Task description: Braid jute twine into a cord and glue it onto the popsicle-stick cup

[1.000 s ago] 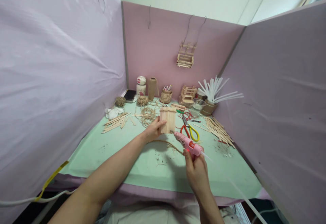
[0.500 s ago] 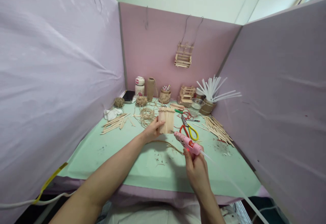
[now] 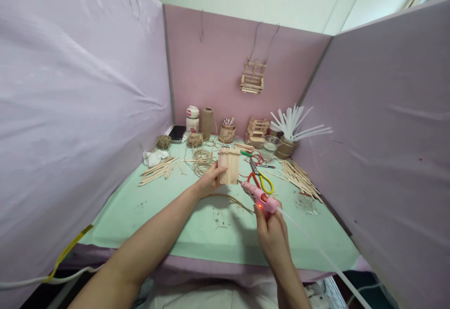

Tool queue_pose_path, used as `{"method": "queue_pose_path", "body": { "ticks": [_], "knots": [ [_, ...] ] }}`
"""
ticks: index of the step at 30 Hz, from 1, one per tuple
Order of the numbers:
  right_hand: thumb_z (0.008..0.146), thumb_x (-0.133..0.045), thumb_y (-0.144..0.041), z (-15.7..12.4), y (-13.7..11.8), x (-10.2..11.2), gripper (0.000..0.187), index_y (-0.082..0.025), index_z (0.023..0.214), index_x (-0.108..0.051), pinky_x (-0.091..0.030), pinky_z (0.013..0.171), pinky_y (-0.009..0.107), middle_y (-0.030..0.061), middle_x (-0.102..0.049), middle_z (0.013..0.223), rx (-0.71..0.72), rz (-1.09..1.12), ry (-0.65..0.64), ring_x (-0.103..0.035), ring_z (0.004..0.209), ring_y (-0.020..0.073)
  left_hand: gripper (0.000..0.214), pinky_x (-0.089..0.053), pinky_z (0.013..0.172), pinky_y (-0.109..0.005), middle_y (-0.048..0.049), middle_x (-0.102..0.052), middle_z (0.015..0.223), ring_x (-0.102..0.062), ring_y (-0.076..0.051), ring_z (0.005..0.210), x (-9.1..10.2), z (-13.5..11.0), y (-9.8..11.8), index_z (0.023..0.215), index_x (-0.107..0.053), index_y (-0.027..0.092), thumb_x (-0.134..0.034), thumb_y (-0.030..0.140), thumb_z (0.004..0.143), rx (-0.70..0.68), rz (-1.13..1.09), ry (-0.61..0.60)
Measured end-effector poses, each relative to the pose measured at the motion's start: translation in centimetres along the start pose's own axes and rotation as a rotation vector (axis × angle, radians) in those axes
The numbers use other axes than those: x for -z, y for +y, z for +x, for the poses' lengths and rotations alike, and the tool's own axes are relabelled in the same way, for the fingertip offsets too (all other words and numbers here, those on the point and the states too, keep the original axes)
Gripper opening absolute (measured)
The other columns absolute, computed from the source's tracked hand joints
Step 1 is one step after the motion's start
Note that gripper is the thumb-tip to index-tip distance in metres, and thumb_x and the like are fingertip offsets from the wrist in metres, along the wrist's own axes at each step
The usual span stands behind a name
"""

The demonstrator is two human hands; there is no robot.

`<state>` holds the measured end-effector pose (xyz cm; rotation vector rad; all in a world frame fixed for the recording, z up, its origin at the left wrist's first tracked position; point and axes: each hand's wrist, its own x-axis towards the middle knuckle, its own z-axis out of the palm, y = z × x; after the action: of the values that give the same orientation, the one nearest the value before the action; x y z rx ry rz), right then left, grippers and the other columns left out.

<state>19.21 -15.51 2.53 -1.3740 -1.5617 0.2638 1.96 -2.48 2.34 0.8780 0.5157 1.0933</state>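
Note:
My left hand (image 3: 210,180) grips the left edge of a small panel of wooden craft sticks (image 3: 230,167), held upright over the table, with twine along its top. My right hand (image 3: 272,224) is wrapped round a pink glue gun (image 3: 259,197) with a small red light lit. The nozzle points at the panel's lower right corner, very close to it; whether it touches I cannot tell. A long white glue stick (image 3: 316,249) trails from the gun's back end. Beneath the hands a strand of twine (image 3: 228,197) runs across the table.
Scissors (image 3: 259,177) with red and yellow handles lie behind the glue gun. Loose craft sticks lie at left (image 3: 158,170) and right (image 3: 301,180). Behind are tangled twine (image 3: 203,160), a clear cup (image 3: 270,146), and a pot of white glue sticks (image 3: 286,148). A stick-built swing (image 3: 252,81) hangs on the back wall.
The view has shifted very slightly. Both hands, the panel and the glue gun keep nearly the same places, and the gun's red light shows more plainly now.

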Motion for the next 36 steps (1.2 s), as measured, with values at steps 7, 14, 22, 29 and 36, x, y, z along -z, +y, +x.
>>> {"method": "queue_pose_path", "body": {
  "ticks": [7,14,22,29,36],
  "knots": [
    [0.086,-0.045,-0.042,0.1,0.4,0.2,0.036,-0.018,0.106,-0.062,-0.046,0.082,0.038,0.0116,-0.064,0.098,-0.032,-0.008,0.046,-0.058,0.092,0.0244,0.060,-0.048,0.082,-0.034,-0.0102,-0.058,0.118,-0.059,-0.023,0.099,-0.2,-0.2,0.3,0.124,-0.045,0.023,-0.068,0.031,0.070,0.014,0.000,0.006],
    [0.074,-0.055,-0.055,2.6,6.1,3.6,0.043,-0.013,0.070,-0.061,-0.034,0.038,0.023,0.0012,-0.053,0.051,-0.561,0.392,0.109,-0.043,0.041,0.0110,0.052,-0.047,0.085,-0.038,-0.0120,-0.063,0.108,-0.060,-0.025,0.098,-0.1,-0.2,0.7,0.121,-0.048,0.017,-0.064,0.032,0.074,0.046,-0.064,-0.005],
    [0.053,-0.066,-0.028,4.8,11.4,4.7,0.022,-0.015,0.069,-0.057,-0.040,0.039,0.021,-0.0012,-0.057,0.056,-0.751,0.730,0.314,-0.051,0.048,0.0111,0.044,-0.047,0.083,-0.038,-0.0116,-0.066,0.100,-0.061,-0.026,0.097,-0.5,-0.6,1.2,0.118,-0.052,0.016,-0.059,0.030,0.077,0.052,-0.051,0.036],
    [0.060,-0.062,-0.044,4.1,12.1,4.3,0.028,-0.016,0.060,-0.058,-0.045,0.059,0.038,0.0081,-0.056,0.051,-0.703,-0.020,0.232,-0.057,0.064,0.0262,0.051,-0.046,0.087,-0.039,-0.0130,-0.065,0.103,-0.060,-0.025,0.099,0.0,-0.3,1.3,0.125,-0.047,0.013,-0.056,0.031,0.079,0.045,-0.073,0.011],
    [0.075,-0.054,-0.042,3.4,9.4,4.8,0.039,-0.008,0.091,-0.064,-0.038,0.081,0.048,0.0255,-0.059,0.095,-0.346,-0.731,0.195,-0.052,0.096,0.0364,0.050,-0.043,0.092,-0.042,-0.0155,-0.063,0.107,-0.059,-0.026,0.102,0.6,-0.1,3.3,0.124,-0.047,0.009,-0.052,0.035,0.082,-0.009,-0.141,0.043]
  ]
}}
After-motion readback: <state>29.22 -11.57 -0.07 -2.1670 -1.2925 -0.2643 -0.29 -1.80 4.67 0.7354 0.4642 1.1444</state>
